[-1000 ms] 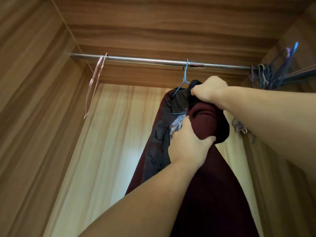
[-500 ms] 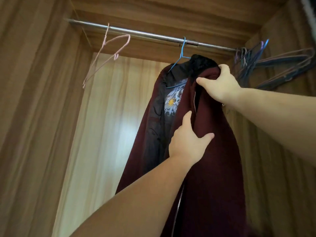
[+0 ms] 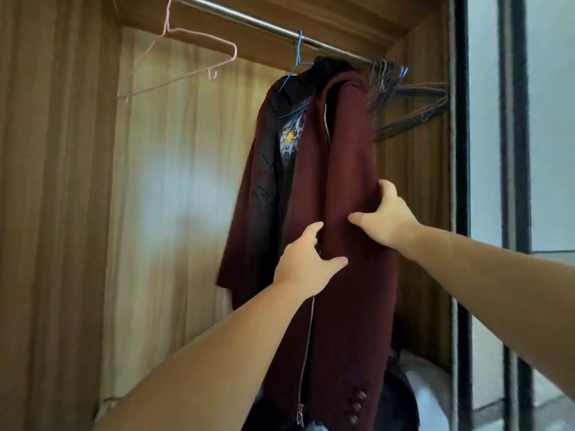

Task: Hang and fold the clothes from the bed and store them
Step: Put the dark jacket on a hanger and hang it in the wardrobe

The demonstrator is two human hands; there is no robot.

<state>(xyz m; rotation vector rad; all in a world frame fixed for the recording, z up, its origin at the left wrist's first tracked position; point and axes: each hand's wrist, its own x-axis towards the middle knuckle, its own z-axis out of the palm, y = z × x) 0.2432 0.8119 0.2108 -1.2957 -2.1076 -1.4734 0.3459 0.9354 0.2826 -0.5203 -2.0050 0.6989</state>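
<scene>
Wardrobe interior of brown wood fills the view, with a metal rail running across the top, above and beyond both hands. From the rail hangs a long maroon coat on a blue wire hanger. The coat's long axis runs straight down from the rail, past both hands, to a hem below them near the bottom of the view.

Both arms reach forward and up from the lower edge. The left hand is the lower one and lies on the coat's front edge, just beside the zip; its thumb is spread wide from the fingers, and the fingertips pass behind the cloth edge, so the grip seems to hold that edge lightly. The right hand sits slightly higher and to the right, thumb pointing left across the cloth, fingers wrapped over the coat's right side, pinching a fold. The two hands are near each other but not touching.

Up and to the left of the left grip an empty pink wire hanger hangs on the rail. Up and to the right of the right grip a bunch of dark spare hangers crowds the rail's far end. Three small buttons show on a cuff well below the hands.

Judging from this, the coat is already hung, and the next move is likely to smooth it downward along its length.
</scene>
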